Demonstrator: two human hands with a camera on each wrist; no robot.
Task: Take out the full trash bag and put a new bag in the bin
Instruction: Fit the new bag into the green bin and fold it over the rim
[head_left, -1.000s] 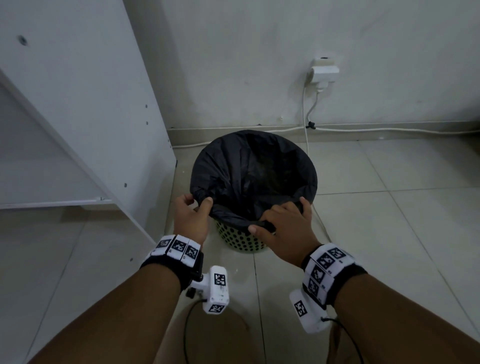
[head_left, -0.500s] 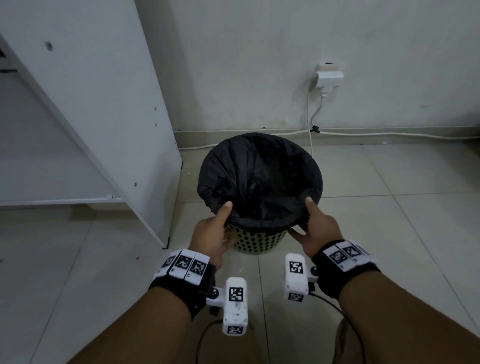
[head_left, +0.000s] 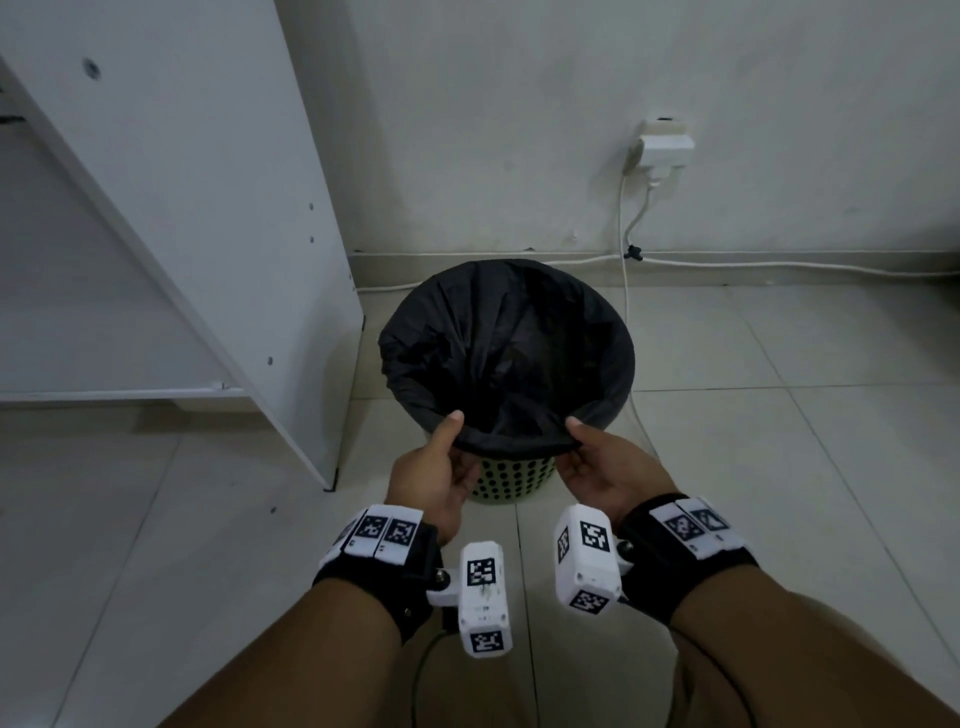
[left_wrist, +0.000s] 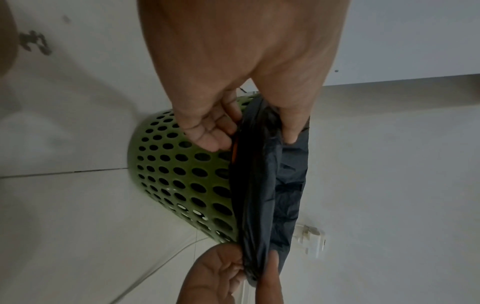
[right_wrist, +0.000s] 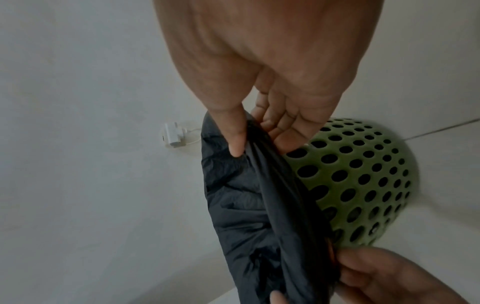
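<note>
A black trash bag (head_left: 506, 353) lines a green perforated bin (head_left: 511, 480) on the tiled floor by the wall. Its mouth is spread over the rim. My left hand (head_left: 447, 457) pinches the bag's near edge at the left, thumb on top and fingers under the fold. My right hand (head_left: 584, 457) pinches the same edge at the right. In the left wrist view the left hand (left_wrist: 259, 135) holds the bag (left_wrist: 275, 185) against the bin (left_wrist: 182, 176). The right wrist view has the right hand (right_wrist: 259, 142) gripping the bag (right_wrist: 259, 205) beside the bin (right_wrist: 358, 181).
A white cabinet panel (head_left: 218, 208) stands close at the bin's left. A wall socket with a plug (head_left: 662, 148) and a white cable (head_left: 626, 312) run down behind the bin's right side. Open floor tiles (head_left: 779, 467) lie to the right.
Both hands have slid along the bag's near rim toward each other, from the sides to the front edge, and now pinch it with thumbs on top.
</note>
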